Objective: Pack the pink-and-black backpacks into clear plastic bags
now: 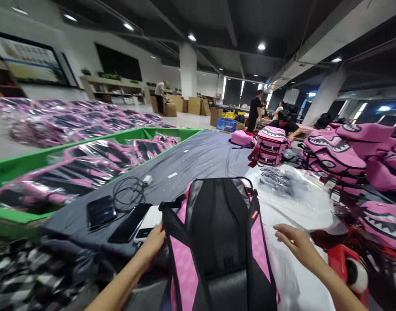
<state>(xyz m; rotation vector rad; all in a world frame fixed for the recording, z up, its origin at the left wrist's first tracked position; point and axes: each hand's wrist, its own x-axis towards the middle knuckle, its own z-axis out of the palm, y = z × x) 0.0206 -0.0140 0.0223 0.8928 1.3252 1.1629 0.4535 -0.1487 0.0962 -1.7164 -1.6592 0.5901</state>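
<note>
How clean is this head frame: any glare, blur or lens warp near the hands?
Head view: strong wide-angle warp, with pillars and ceiling leaning; ceiling lights glare off the bagged backpacks and the clear plastic; the checkered fabric smears at the lower left edge; the left hand, right hand and pink backpack are reasonably sharp.

Backpack (217, 242) lying back-up at the near edge of the table (201, 155), between left hand (154, 244) and right hand (295, 242). Two phones (115, 218) and a coiled cable (129, 192) lying left of it. Stacked backpacks (334, 160) sitting to the right; bagged backpacks (87, 164) lying in the bin (10, 166) at left.
</note>
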